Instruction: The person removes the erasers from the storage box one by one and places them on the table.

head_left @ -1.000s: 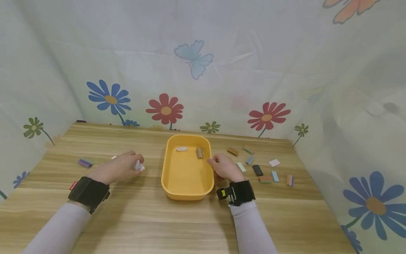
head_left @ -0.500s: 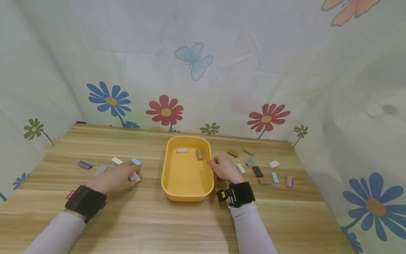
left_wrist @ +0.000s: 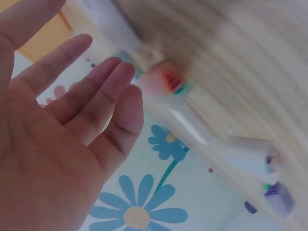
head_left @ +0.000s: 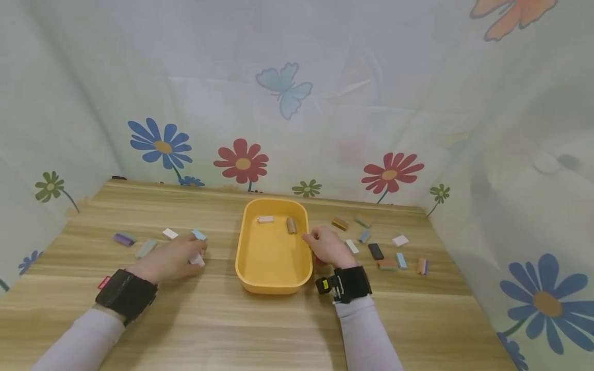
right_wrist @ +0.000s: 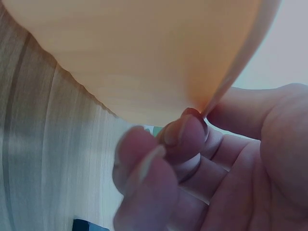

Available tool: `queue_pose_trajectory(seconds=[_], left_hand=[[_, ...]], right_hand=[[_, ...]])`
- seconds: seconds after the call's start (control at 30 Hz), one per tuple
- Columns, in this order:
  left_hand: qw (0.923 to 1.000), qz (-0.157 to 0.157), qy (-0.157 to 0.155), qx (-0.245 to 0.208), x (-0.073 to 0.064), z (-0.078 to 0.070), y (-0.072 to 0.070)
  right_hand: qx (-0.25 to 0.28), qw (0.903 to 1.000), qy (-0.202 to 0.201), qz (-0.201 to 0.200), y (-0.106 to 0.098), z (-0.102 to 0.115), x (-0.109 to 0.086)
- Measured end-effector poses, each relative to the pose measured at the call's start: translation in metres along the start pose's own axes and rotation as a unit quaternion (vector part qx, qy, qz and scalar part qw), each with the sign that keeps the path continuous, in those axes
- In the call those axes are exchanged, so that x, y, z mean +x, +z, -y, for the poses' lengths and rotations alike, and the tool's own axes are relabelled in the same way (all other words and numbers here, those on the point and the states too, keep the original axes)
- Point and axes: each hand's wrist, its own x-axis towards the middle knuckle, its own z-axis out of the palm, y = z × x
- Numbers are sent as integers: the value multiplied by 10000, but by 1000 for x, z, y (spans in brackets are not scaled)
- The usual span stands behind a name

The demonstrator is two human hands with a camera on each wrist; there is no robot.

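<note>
My left hand point(head_left: 169, 259) is low over the left of the table, its fingertips around a small white eraser-like block point(head_left: 197, 259). In the left wrist view the fingers of the left hand point(left_wrist: 72, 115) are spread and relaxed. The pale block point(left_wrist: 111, 21) lies beyond the thumb and index finger, with a gap visible. My right hand point(head_left: 328, 245) pinches the right wall of a yellow plastic bin point(head_left: 274, 263). Up close, thumb and fingers of the right hand point(right_wrist: 216, 159) grip its rim. Inside the bin lie a white block point(head_left: 266, 219) and a brown one point(head_left: 291, 225).
Near my left hand lie a light blue block point(head_left: 199, 235), a white block point(head_left: 170, 233), a grey one point(head_left: 146, 248) and a purple one point(head_left: 124, 239). Several coloured blocks, including a black one point(head_left: 376, 251), are scattered right of the bin. A flowered curtain point(head_left: 325, 129) stands behind the table point(head_left: 260, 330).
My left hand has come nearer and slightly left, with the white block between its fingertips now lower. The light blue and grey blocks have come into sight. My right hand stays on the bin.
</note>
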Motion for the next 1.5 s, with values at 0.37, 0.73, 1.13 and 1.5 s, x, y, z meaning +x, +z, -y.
queue_pose_trajectory(seconds=[0.37,0.73,1.13,1.5], left_hand=[[9996,-165,-146,187,40,-21,-28],[9972,86,446,593,111,-69,-43],[9877,1226,739,624,181,-100,-18],[9906,1230,604,-21,217,-100,29]], right_hand=[[48,10000,40,11,-2,-1,-1],[205,9997,122,-29,-2,2,0],[102,9999,95,79,2,2,-1],[114,9998,137,-1,-1,2,-3]])
